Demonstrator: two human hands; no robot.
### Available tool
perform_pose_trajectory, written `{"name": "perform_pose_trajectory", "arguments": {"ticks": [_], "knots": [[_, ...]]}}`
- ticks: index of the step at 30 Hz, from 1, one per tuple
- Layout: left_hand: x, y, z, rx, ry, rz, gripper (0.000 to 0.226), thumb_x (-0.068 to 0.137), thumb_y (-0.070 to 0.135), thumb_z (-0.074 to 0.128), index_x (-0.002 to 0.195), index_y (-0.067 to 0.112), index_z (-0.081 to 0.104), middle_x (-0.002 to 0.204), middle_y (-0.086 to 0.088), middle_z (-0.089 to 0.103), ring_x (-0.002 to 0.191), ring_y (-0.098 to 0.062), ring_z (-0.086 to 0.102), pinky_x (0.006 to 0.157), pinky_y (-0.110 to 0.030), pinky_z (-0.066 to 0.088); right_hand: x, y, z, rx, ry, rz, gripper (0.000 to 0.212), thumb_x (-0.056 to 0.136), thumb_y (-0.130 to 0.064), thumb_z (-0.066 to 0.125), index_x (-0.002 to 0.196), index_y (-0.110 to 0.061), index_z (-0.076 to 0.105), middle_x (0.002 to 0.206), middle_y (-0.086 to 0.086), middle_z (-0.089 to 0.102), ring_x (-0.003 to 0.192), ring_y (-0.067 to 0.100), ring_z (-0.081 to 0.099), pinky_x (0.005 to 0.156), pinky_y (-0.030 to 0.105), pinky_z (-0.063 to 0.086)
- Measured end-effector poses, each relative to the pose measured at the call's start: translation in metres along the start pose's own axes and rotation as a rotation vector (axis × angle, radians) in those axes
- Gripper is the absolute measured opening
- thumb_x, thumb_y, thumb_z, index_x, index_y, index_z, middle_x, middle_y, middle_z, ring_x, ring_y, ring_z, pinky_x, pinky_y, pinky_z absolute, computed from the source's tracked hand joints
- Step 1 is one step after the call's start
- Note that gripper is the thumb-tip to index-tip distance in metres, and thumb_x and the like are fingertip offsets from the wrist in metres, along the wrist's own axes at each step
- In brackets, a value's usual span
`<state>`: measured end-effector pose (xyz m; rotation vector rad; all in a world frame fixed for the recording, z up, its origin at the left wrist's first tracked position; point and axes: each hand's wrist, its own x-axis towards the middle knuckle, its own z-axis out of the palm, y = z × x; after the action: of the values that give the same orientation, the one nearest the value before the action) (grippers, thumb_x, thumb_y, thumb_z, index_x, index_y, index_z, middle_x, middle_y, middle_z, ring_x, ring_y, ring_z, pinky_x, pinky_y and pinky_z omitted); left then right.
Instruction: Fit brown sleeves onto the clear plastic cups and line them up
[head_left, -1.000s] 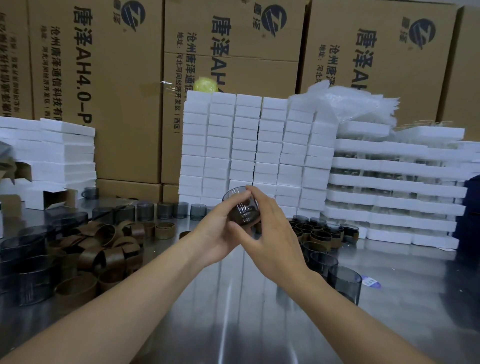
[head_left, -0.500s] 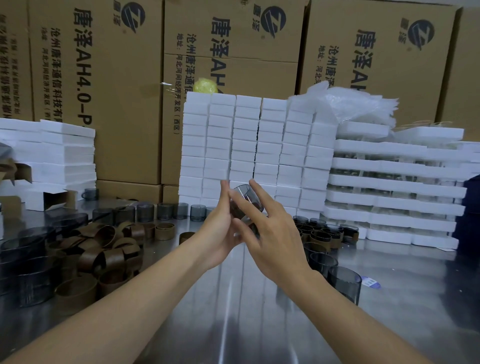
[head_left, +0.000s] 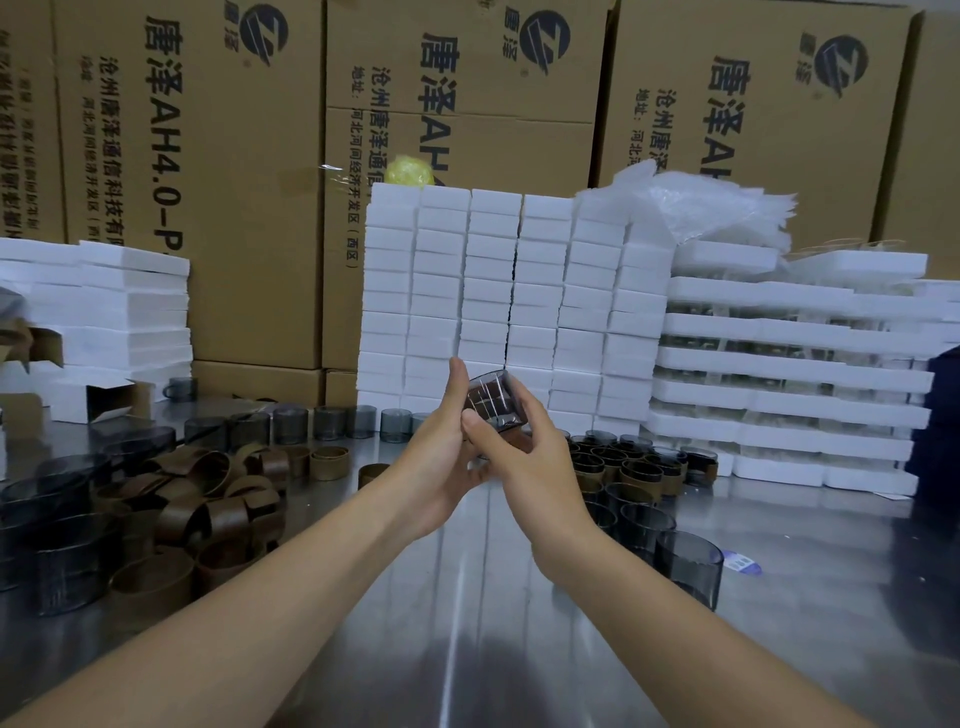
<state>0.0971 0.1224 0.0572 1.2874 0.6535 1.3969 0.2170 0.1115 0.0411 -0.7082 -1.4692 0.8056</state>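
Left grip (head_left: 439, 460), right grip (head_left: 532, 467) round cup (head_left: 491, 400)

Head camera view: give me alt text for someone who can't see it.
A left hand and right hand hold a tilted clear cup with a brown sleeve above a steel table. On the left lie loose sleeves, on the right stand sleeved cups, and white boxes and cartons rise behind.
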Motion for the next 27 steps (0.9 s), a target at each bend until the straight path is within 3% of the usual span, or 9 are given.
{"name": "perform_pose_trajectory", "arguments": {"ticks": [4,9,11,14,16,19,22,24,27], "knots": [[0.000,0.001,0.000,0.029,0.028,0.015,0.075,0.094,0.083,0.044,0.133,0.027,0.075,0.134,-0.008,0.075,0.125,-0.023,0.073,0.109,-0.043,0.051,0.003,0.004,-0.004,-0.044,0.006,-0.030,0.070,0.095,-0.043,0.082,0.158,-0.044,0.050,0.143,-0.011,0.066,0.125,-0.002,0.064,0.109,0.028,0.053],[-0.004,0.002,0.006,0.030,0.081,-0.015,0.069,0.090,0.072,0.068,0.137,0.021,0.070,0.136,-0.013,0.073,0.125,-0.025,0.072,0.110,-0.046,0.055,0.004,0.008,-0.013,-0.260,0.125,-0.144,0.074,0.095,-0.045,0.081,0.159,-0.050,0.045,0.130,-0.026,0.063,0.116,-0.015,0.058,0.088,0.008,0.045],[-0.009,0.001,0.011,0.076,0.056,-0.036,0.068,0.090,0.063,0.075,0.137,0.013,0.068,0.133,-0.015,0.073,0.119,-0.022,0.074,0.109,-0.041,0.056,0.003,0.008,-0.017,-0.367,0.177,-0.181,0.073,0.095,-0.049,0.077,0.159,-0.055,0.041,0.128,-0.030,0.055,0.117,-0.016,0.052,0.086,0.011,0.045],[-0.012,-0.003,0.018,0.083,0.015,-0.053,0.050,0.094,0.045,0.079,0.126,0.008,0.068,0.125,-0.004,0.079,0.100,-0.015,0.075,0.087,-0.029,0.059,0.006,0.008,-0.024,-0.482,0.246,-0.212,0.075,0.092,-0.045,0.066,0.160,-0.057,0.037,0.129,-0.025,0.051,0.113,-0.003,0.056,0.089,0.031,0.054],[-0.013,-0.005,0.021,0.062,0.031,-0.027,0.040,0.094,0.042,0.080,0.116,0.013,0.066,0.114,-0.001,0.081,0.090,-0.011,0.075,0.082,-0.026,0.060,0.007,0.009,-0.026,-0.588,0.271,-0.251,0.076,0.095,-0.039,0.069,0.161,-0.057,0.034,0.130,-0.025,0.049,0.108,0.002,0.058,0.085,0.036,0.056],[-0.015,-0.007,0.027,0.043,0.093,0.021,0.043,0.092,0.041,0.082,0.120,0.010,0.074,0.115,-0.002,0.082,0.092,-0.008,0.075,0.095,-0.032,0.060,0.009,0.013,-0.027,-0.639,0.281,-0.284,0.078,0.096,-0.038,0.071,0.162,-0.056,0.032,0.132,-0.025,0.046,0.105,0.002,0.057,0.082,0.035,0.056],[-0.019,-0.007,0.031,-0.004,0.113,0.047,0.043,0.094,0.045,0.079,0.129,0.020,0.076,0.122,0.001,0.081,0.107,-0.008,0.076,0.107,-0.038,0.054,0.011,0.014,-0.025,-0.545,0.249,-0.306,0.079,0.095,-0.038,0.071,0.162,-0.054,0.031,0.136,-0.024,0.043,0.110,-0.006,0.057,0.082,0.028,0.054],[-0.020,-0.007,0.032,-0.039,0.116,0.068,0.041,0.096,0.048,0.076,0.131,0.026,0.074,0.119,0.004,0.081,0.112,-0.009,0.076,0.104,-0.036,0.056,0.012,0.015,-0.026,-0.489,0.213,-0.322,0.081,0.097,-0.040,0.073,0.163,-0.053,0.029,0.136,-0.023,0.042,0.113,-0.009,0.056,0.083,0.020,0.050],[-0.018,-0.010,0.030,-0.084,0.181,0.132,0.033,0.100,0.047,0.071,0.132,0.041,0.065,0.109,0.003,0.083,0.105,-0.013,0.079,0.087,-0.030,0.063,0.011,0.017,-0.028,-0.479,0.167,-0.341,0.082,0.098,-0.044,0.074,0.164,-0.055,0.026,0.136,-0.024,0.039,0.113,-0.004,0.059,0.084,0.022,0.053]]}}
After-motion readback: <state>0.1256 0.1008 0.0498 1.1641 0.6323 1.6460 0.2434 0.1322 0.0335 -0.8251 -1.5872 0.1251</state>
